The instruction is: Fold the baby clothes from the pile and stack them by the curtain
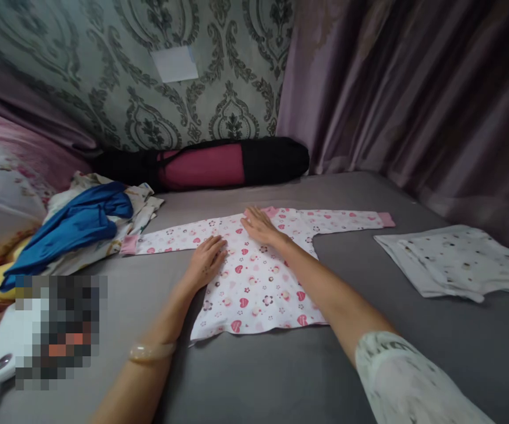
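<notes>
A white long-sleeved child's shirt [254, 277] with pink hearts and flowers lies spread flat on the grey bed sheet [236, 377]. Its sleeves stretch out to both sides and end in pink cuffs. My left hand [208, 259] rests on the shirt near the left underarm, fingers stretched out and holding nothing. On the upper chest, just left of the pink collar [269, 211], my right hand [260, 227] lies flat with its fingers extended. Part of the shirt's right side is hidden under my right forearm.
Folded white printed clothing [461, 259] lies at the right. Blue cloth [77, 221] tops a crumpled pile at the left, above a white device [11, 347] with a cable. A black and maroon bag [201, 165] lies along the patterned wall; purple curtains [369, 88] hang at the right.
</notes>
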A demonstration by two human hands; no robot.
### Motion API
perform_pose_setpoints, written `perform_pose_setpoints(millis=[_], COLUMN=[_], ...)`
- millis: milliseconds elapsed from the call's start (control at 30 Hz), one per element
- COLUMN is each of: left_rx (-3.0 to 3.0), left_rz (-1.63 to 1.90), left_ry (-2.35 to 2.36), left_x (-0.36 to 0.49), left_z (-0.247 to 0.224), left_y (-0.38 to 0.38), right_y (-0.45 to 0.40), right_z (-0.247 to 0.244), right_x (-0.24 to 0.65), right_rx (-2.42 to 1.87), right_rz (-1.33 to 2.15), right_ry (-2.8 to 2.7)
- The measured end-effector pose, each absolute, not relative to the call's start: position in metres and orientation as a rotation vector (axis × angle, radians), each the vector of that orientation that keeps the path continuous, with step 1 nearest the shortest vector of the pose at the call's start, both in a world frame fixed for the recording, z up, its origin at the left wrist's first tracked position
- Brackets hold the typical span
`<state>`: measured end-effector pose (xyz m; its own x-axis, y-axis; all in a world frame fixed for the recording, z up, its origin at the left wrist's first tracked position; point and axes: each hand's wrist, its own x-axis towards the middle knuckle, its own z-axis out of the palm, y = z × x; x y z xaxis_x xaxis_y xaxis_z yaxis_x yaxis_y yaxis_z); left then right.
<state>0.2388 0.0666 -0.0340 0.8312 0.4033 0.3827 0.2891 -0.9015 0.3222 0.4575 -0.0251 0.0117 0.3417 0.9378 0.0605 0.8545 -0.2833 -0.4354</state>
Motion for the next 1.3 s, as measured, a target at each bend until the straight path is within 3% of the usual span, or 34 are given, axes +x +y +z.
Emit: perform_pose_setpoints(millis=[233, 400, 533, 700, 1000, 1300], left_rx=[2.706, 2.518, 2.071, 1.778, 1.985, 1.339], left_rz=[0.653, 0.683, 0.728, 0.488, 0.229, 0.18], left_ry=[0.521, 0.523, 0.748, 0.997, 1.256, 1.18], left_x=[0.239, 0.239, 0.226, 0.179, 0.156, 0.159], left_z=[-0.031, -0.016, -0.001, 0.017, 0.039, 0.043], left_y=[0.07, 0.068, 0.054, 0.022, -0.043, -0.035], right_y=[-0.065, -0.073, -0.118, -0.211, -0.277, -0.279], right_z=[-0.006, 0.003, 0.018, 0.02, 0.037, 0.043], right_x=[0.492, 0.505, 0.517, 0.5, 0.428, 0.428], right_rx=[-2.51, -2.243, -1.93, -1.78, -2.049, -2.156], right_rz=[0.045, 0.267, 0.429, 0.678, 0.946, 1.015], right_ry=[-1.358, -1.3, -0.747, -0.3, -0.532, -0.565])
